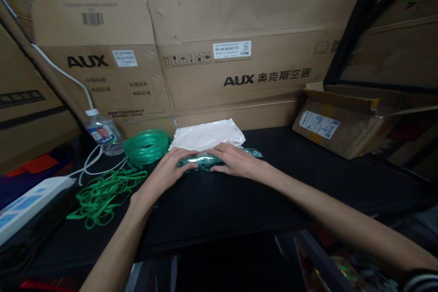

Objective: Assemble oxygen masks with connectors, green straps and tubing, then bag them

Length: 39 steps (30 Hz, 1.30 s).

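Both hands down on a clear packet of green tubing point(204, 161) lying on the black table point(308, 178), just in front of a stack of white plastic bags point(208, 134). Left hand point(170, 169) flat over the packet's left end, fingers stretched forward and slightly spread, pressing rather than gripping. Right hand point(236, 159) laid across the right part of the same packet, palm down, fingers pointing left and nearly meeting the left fingertips – no closed grasp visible on either side. A bit of the packet poking out past the right hand.

To the left of the packet, a coil of green tubing point(146, 146), and nearer the table's front edge a loose heap of green rubber bands point(102, 196). Beyond the coil, a water bottle point(102, 132) with a white cap, tilted against the cartons. White power strip point(30, 203) at far left, its cable running up behind the bottle. Large AUX cartons point(239, 45) standing along the back – an opened smaller cardboard box point(342, 123) resting on the table at right
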{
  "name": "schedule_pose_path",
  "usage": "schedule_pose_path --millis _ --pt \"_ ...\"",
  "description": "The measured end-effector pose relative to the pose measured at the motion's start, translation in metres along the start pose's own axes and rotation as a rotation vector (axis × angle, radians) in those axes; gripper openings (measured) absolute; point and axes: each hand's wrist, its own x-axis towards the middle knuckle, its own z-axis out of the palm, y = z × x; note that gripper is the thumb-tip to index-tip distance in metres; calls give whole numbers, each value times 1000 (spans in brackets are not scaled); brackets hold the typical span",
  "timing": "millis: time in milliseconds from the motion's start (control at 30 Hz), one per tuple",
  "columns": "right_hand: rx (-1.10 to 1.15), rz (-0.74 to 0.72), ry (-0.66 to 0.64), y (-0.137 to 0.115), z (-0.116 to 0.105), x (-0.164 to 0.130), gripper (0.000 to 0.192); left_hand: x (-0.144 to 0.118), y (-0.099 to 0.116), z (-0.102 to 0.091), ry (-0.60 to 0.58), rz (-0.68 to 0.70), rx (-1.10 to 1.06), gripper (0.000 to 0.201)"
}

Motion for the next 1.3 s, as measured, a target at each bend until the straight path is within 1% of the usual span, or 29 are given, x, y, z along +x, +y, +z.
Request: schedule_pose_path --millis 167,300,467,767,933,1033,1133,1300 --pt "-9 5 -23 -3 -2 2 53 2 1 3 -15 34 3 33" --pt "-6 -7 -33 -5 0 6 57 1 -4 4 -12 39 12 31" --pt "9 -18 -37 -4 1 7 55 0 -9 4 2 31 21 33" --pt "9 71 -2 -4 7 1 52 0 -2 4 -1 28 14 33" --pt "-1 116 16 5 -1 -5 44 0 -6 4 15 28 3 33" --pt "3 105 11 9 -8 -14 44 -1 -8 5 34 18 1 32" --pt "7 84 -8 5 -11 -25 46 -2 -6 7 53 1 2 30" --pt "-8 60 -26 -14 -11 -38 46 -2 1 13 68 -19 -12 29"
